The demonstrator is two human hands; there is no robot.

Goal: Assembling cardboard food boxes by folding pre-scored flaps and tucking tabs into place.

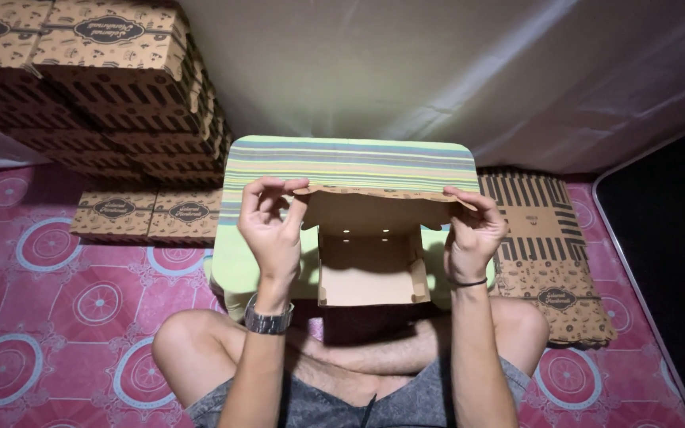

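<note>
Left hand (269, 226): raised above the lap, fingers curled, thumb and fingertips pinching the left corner of the box lid.
Right hand (473, 230): raised at the same height, fingers bent, pinching the right corner of the same lid; a dark band circles the wrist.
Cardboard box (370, 246): brown, half-folded, held in the air between both hands over the striped surface; its open tray faces the camera, the lid flap stands up along the top edge, and the side walls are upright.
Wristwatch (268, 321): metal, on the left wrist.
Striped surface (350, 162): small, low, with rounded corners, green with coloured bands, directly behind the box.
Flat box blanks (552, 254): unfolded printed cardboard stacked on the floor just right of the surface.
Finished boxes (105, 79): closed brown boxes stacked high at upper left, with two more low ones (148, 214) in front on the floor.
Floor mat (49, 317): pink with circular patterns, under the person's crossed bare legs.
</note>
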